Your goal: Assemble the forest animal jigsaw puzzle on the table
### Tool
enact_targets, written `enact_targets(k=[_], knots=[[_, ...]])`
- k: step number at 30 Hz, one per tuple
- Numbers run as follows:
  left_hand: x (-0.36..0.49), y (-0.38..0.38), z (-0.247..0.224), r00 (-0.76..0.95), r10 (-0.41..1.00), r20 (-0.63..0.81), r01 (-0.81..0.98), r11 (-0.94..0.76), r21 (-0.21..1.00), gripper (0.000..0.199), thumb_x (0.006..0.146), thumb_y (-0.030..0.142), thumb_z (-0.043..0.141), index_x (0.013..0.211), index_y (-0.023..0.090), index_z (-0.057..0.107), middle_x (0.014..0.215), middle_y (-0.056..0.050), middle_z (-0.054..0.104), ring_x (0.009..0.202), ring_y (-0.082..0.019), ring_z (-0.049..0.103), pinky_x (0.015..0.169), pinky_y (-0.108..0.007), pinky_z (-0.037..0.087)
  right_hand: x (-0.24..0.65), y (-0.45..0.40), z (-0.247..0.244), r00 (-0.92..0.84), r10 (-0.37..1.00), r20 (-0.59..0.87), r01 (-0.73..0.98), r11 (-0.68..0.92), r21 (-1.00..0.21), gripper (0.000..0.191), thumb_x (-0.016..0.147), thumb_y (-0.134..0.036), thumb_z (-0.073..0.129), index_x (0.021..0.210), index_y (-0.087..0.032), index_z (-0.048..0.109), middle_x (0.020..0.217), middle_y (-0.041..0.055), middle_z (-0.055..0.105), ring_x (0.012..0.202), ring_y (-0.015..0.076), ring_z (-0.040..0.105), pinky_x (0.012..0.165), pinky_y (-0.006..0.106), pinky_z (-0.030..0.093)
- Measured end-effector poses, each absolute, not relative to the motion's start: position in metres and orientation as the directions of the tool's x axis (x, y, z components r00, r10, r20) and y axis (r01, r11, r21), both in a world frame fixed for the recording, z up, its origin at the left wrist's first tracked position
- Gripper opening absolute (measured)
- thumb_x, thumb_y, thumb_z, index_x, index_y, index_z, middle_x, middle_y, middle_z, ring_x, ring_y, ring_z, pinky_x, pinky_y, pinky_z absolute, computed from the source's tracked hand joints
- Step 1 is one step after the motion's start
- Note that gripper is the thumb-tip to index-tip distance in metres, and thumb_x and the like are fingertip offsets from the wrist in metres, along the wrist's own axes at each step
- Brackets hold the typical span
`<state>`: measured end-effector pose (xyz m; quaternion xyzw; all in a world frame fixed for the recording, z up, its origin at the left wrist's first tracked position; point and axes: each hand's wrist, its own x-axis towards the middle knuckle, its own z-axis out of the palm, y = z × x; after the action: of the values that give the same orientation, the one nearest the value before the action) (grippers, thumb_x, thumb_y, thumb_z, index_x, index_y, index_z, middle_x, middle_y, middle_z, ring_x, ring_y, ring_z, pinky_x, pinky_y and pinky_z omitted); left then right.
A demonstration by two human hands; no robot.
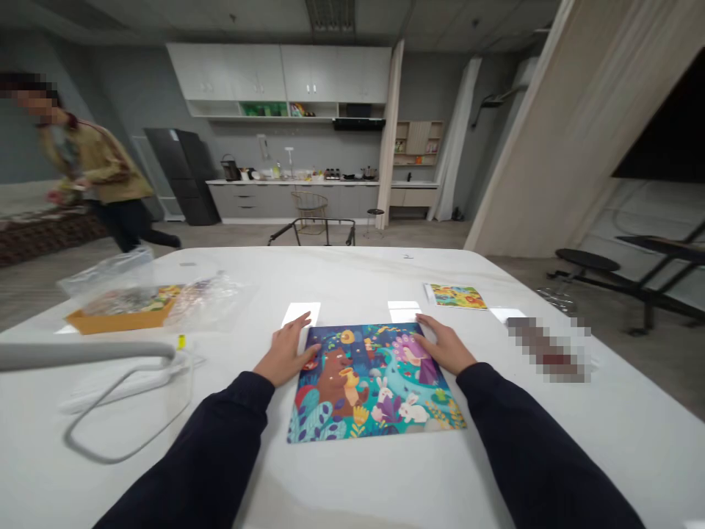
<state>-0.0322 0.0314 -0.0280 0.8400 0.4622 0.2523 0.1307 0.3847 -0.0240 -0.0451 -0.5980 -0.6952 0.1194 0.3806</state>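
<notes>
A colourful puzzle board (380, 386) with a bear, white rabbits and a purple peacock lies flat on the white table in front of me. My left hand (287, 349) grips its upper left edge, thumb on the picture and fingers along the outside. At the upper right edge, my right hand (443, 344) has its thumb over the board in the same way. Faint straight lines show across the picture's upper part. Both forearms are in dark sleeves.
An orange box (124, 319) with small colourful pieces stands left, beside clear plastic bags (203, 301). A grey lamp-like arm and cable (88, 355) lie nearer. At right are a small picture card (456, 296) and a blurred-out item (548, 349). A person (104, 165) walks at far left.
</notes>
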Motion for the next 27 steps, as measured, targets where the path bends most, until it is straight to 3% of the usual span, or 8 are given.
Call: enact_targets(k=[6,16,21,27], knots=[[-0.04,0.049,-0.044,0.45,0.839,0.307,0.743,-0.542,0.393,0.071,0.089,0.063,0.051,0.15,0.029,0.036,0.14,-0.008,0.064,0.132,-0.036,0.057,0.106,-0.052,0.046,0.381,-0.027,-0.039,0.021,0.925,0.38,0.796,0.215,-0.566,0.052,0.086,-0.033,0.071,0.136,-0.021,0.062,0.136,0.0127,0.068,0.127,0.0276,0.063,0.113,0.046,0.047],[-0.042,0.055,-0.052,0.4,0.859,0.32,0.756,-0.507,0.414,0.053,0.087,0.065,0.049,0.137,0.047,0.042,0.137,0.004,0.066,0.128,-0.033,0.061,0.108,-0.056,0.048,0.379,-0.025,-0.043,0.027,0.921,0.388,0.789,0.219,-0.574,0.056,0.083,-0.031,0.077,0.136,-0.023,0.061,0.131,0.0105,0.07,0.125,0.028,0.063,0.111,0.047,0.047],[-0.043,0.056,-0.049,0.398,0.864,0.309,0.757,-0.499,0.421,0.054,0.084,0.063,0.052,0.135,0.045,0.047,0.137,0.004,0.067,0.126,-0.035,0.062,0.107,-0.056,0.05,0.379,-0.024,-0.043,0.027,0.922,0.386,0.782,0.221,-0.582,0.053,0.084,-0.031,0.077,0.134,-0.02,0.062,0.13,0.0126,0.07,0.125,0.0291,0.063,0.111,0.047,0.047],[-0.045,0.06,-0.048,0.423,0.857,0.295,0.761,-0.513,0.397,0.054,0.086,0.062,0.051,0.136,0.042,0.048,0.139,0.002,0.065,0.128,-0.033,0.062,0.109,-0.054,0.05,0.378,-0.025,-0.041,0.034,0.923,0.384,0.78,0.215,-0.587,0.051,0.083,-0.03,0.078,0.132,-0.024,0.064,0.129,0.0102,0.07,0.124,0.0288,0.063,0.11,0.047,0.047]])
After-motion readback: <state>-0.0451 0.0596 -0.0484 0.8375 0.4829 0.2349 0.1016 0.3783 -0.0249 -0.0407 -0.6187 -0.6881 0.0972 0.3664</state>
